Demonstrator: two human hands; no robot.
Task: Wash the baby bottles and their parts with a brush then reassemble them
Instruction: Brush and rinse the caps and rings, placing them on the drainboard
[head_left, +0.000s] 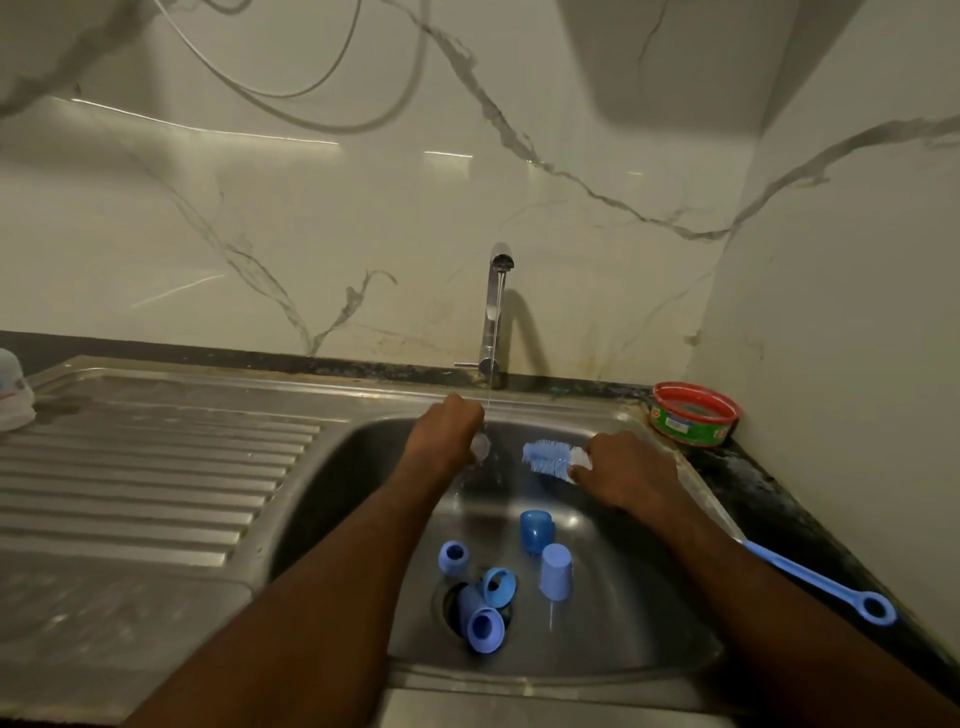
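A clear bottle part (480, 446), mid-frame, sits pinched in our left hand (445, 426) under running water (493, 332); our right hand (626, 467) grips the brush (550, 456).

five blue bottle parts (537, 529), one brush (550, 457), one tub (693, 414)

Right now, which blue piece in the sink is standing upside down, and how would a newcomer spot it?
Start at the steel sink basin below the tap. Right of the drain stands a pale blue cap, mouth down. Unlike the darker blue cap behind it and the rings to its left, it shows no opening.
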